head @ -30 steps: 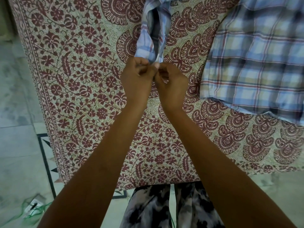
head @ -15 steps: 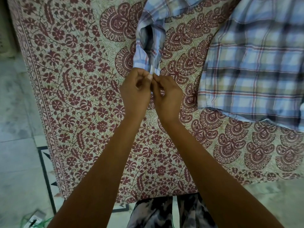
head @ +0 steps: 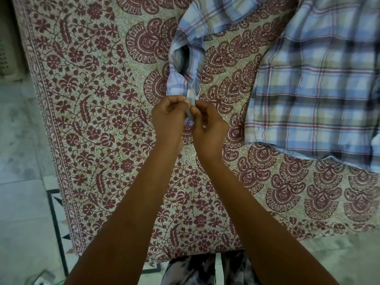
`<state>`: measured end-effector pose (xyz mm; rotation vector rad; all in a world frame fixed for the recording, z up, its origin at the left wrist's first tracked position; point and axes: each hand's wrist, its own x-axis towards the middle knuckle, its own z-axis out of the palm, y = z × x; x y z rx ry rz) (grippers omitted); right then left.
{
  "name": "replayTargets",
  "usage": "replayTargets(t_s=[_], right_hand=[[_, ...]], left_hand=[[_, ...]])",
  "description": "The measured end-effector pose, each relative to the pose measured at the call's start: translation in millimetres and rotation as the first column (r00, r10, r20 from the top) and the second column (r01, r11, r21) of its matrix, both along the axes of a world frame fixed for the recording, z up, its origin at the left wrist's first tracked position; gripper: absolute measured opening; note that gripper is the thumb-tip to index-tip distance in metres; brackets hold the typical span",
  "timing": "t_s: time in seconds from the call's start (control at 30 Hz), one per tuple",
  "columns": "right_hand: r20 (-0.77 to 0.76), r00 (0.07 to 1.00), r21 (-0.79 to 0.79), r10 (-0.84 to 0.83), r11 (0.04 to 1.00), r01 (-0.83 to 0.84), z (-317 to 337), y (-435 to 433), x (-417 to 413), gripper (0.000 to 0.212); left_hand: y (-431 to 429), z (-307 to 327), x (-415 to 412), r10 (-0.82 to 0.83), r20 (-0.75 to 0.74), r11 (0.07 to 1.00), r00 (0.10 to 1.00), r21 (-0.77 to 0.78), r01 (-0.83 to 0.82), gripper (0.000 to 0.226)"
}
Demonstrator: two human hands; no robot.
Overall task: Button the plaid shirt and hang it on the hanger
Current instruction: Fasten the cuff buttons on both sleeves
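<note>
Item, nearest edge: legs in dark mottled trousers (head: 193, 270) are seen above a pale tiled floor (head: 20, 202), and a printed sheet (head: 98, 124) of maroon flowers and paisley is spread just beyond them. Over the sheet the left hand (head: 167, 118) and the right hand (head: 209, 128) are set close together, the fingers of both curled in narrowly and pinched on the cuff (head: 190, 98) of a sleeve (head: 181, 81); whether a button is caught between them cannot be told. Farther off, the sleeve is drawn up from the cuff with its slit gaping, and the body of the plaid shirt (head: 318, 89) is laid flat on the sheet at the far right.
</note>
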<state>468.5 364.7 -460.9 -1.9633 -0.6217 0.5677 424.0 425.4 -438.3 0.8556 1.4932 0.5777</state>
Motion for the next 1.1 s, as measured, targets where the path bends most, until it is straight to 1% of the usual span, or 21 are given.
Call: replayTargets(t_s=[0.13, 0.23, 0.33, 0.4, 0.5, 0.57, 0.63, 0.67, 0.73, 0.83, 0.87, 0.9, 0.93, 0.97, 1.0, 1.03, 1.07, 1.1], right_hand=[[-0.021, 1.0, 0.002, 0.002, 1.0, -0.002, -2.4, 1.7, 2.6, 0.021], [0.025, 0.998, -0.001, 0.049, 0.999, -0.049, -1.7, -0.3, 6.9, 0.022], [0.119, 0.989, -0.007, 0.083, 0.997, -0.083, -2.9, -3.1, 8.8, 0.018], [0.147, 0.986, -0.007, 0.084, 0.996, -0.084, -4.0, -2.8, 8.4, 0.016], [0.142, 0.987, -0.009, 0.078, 0.997, -0.077, -3.6, -1.1, 5.6, 0.015], [0.04, 0.999, -0.004, 0.027, 1.0, -0.027, -1.2, 2.3, 2.2, 0.014], [-0.161, 0.985, 0.002, -0.059, 0.998, 0.06, 1.5, 7.3, 1.5, 0.013], [-0.258, 0.962, 0.001, -0.086, 0.996, 0.09, 2.1, 9.7, 3.1, 0.012], [-0.388, 0.915, -0.034, -0.11, 0.994, 0.105, 1.8, 13.1, 9.7, 0.011], [-0.553, 0.819, -0.09, -0.152, 0.988, 0.122, 2.9, 13.0, 18.3, 0.011], [-0.609, 0.777, -0.098, -0.161, 0.987, 0.128, 4.1, 12.8, 20.4, 0.011], [-0.655, 0.738, -0.107, -0.163, 0.987, 0.123, 5.6, 12.5, 21.9, 0.01], [-0.688, 0.709, -0.116, -0.157, 0.988, 0.105, 6.6, 12.5, 23.2, 0.008], [-0.711, 0.688, -0.125, -0.144, 0.989, 0.077, 7.0, 12.0, 23.4, 0.007], [-0.724, 0.677, -0.134, -0.129, 0.99, 0.045, 7.1, 11.3, 23.8, 0.007], [-0.732, 0.671, -0.144, -0.117, 0.989, 0.015, 7.5, 11.1, 24.0, 0.008], [-0.733, 0.671, -0.157, -0.11, 0.987, -0.01, 7.3, 10.9, 24.4, 0.008], [-0.734, 0.671, -0.17, -0.107, 0.985, -0.029, 7.4, 11.2, 24.8, 0.009]], left_hand=[[1.9, 0.7, 0.8, -0.002, 0.006, 1.0, 1.0, -0.028, 0.002, 0.013], [2.4, -2.2, 0.8, -0.035, -0.016, 0.999, 0.999, -0.02, 0.034, 0.012], [-2.4, -5.5, 0.5, -0.068, -0.072, 0.997, 0.995, 0.023, 0.069, 0.011], [-7.4, -4.5, 1.0, -0.061, -0.05, 0.997, 0.997, 0.051, 0.063, 0.002], [-9.6, -4.1, 2.2, -0.005, -0.021, 0.999, 1.0, 0.043, 0.006, 0.007], [-8.7, -4.8, 2.3, 0.075, 0.019, 0.997, 0.997, -0.019, -0.075, 0.005], [-8.6, -7.1, 2.3, 0.134, 0.055, 0.988, 0.989, -0.078, -0.13, 0.006], [-8.6, -9.5, 1.6, 0.14, 0.071, 0.988, 0.988, -0.07, -0.135, 0.008], [-8.5, -15.1, -1.9, 0.072, 0.059, 0.997, 0.996, 0.018, -0.073, 0.008], [-6.9, -22.1, -12.7, -0.125, -0.022, 0.975, 0.992, 0.184, 0.127, 0.003], [-6.0, -24.2, -16.6, -0.192, -0.071, 0.943, 0.979, 0.262, 0.204, 0.003], [-5.1, -26.5, -21.2, -0.259, -0.172, 0.874, 0.951, 0.377, 0.306, 0.005], [-3.4, -27.7, -25.2, -0.309, -0.319, 0.748, 0.896, 0.499, 0.436, 0.008], [-2.5, -28.7, -29.2, -0.327, -0.478, 0.577, 0.815, 0.583, 0.573, 0.013], [-1.1, -30.5, -32.5, -0.301, -0.611, 0.403, 0.732, 0.615, 0.678, 0.016], [0.2, -31.7, -35.6, -0.248, -0.704, 0.258, 0.665, 0.614, 0.746, 0.014], [1.1, -34.2, -38.7, -0.196, -0.759, 0.16, 0.62, 0.6, 0.784, 0.01], [1.5, -35.8, -40.4, -0.158, -0.785, 0.108, 0.599, 0.589, 0.801, 0.011]])
